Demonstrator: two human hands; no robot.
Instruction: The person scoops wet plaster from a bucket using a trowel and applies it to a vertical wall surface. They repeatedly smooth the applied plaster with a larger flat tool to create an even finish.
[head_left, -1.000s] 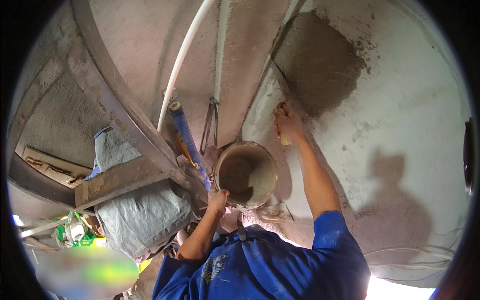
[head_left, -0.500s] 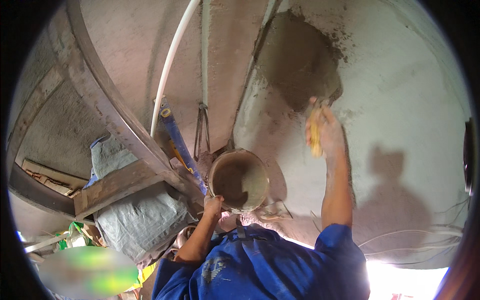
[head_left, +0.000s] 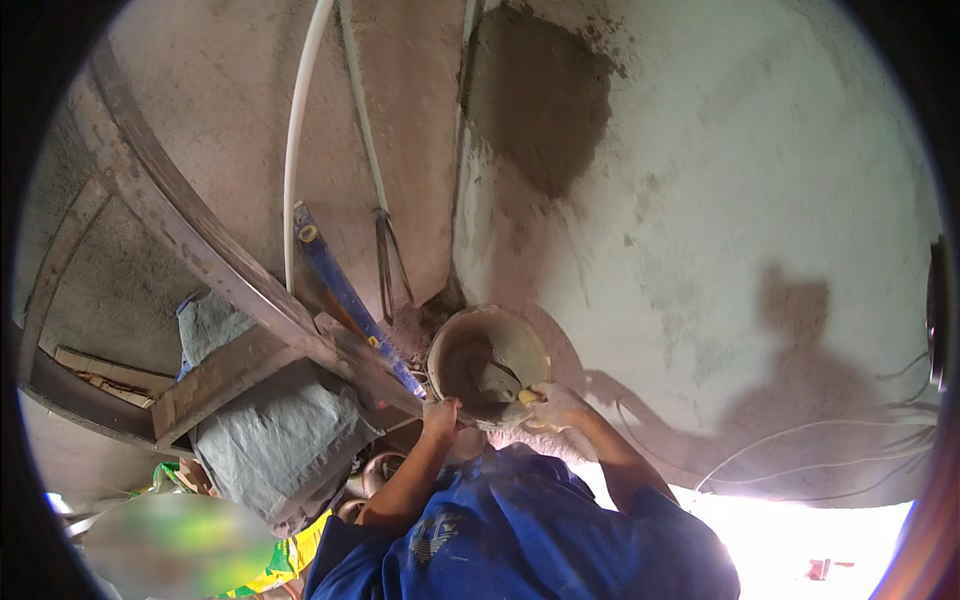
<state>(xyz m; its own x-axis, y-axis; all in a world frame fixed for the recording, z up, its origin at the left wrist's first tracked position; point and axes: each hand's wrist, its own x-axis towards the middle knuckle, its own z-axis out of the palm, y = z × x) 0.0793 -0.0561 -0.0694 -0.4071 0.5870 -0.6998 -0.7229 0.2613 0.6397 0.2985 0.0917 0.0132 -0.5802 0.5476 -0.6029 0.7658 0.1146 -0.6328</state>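
Observation:
A round bucket (head_left: 530, 335) stands tilted toward me in front of my chest, with grey mortar (head_left: 460, 368) inside. Closed on its near left rim is my left hand (head_left: 441, 414). My right hand (head_left: 560, 406), at the near right rim, grips the yellow handle of a trowel (head_left: 527, 397). The trowel's blade reaches down into the bucket, partly sunk in the mortar. On the pale wall ahead, a dark patch of wet mortar (head_left: 540, 105) spreads beside the corner.
A blue spirit level (head_left: 345, 285) leans left of the bucket, near a white pipe (head_left: 296, 140). A heavy curved-looking frame (head_left: 200, 240) crosses the left side, above a grey sack (head_left: 280, 425). Loose cables (head_left: 800, 430) hang low on the right.
My right hand has come down from the wall patch to the bucket, bringing the trowel blade inside. My left hand stays on the rim. The view has shifted slightly.

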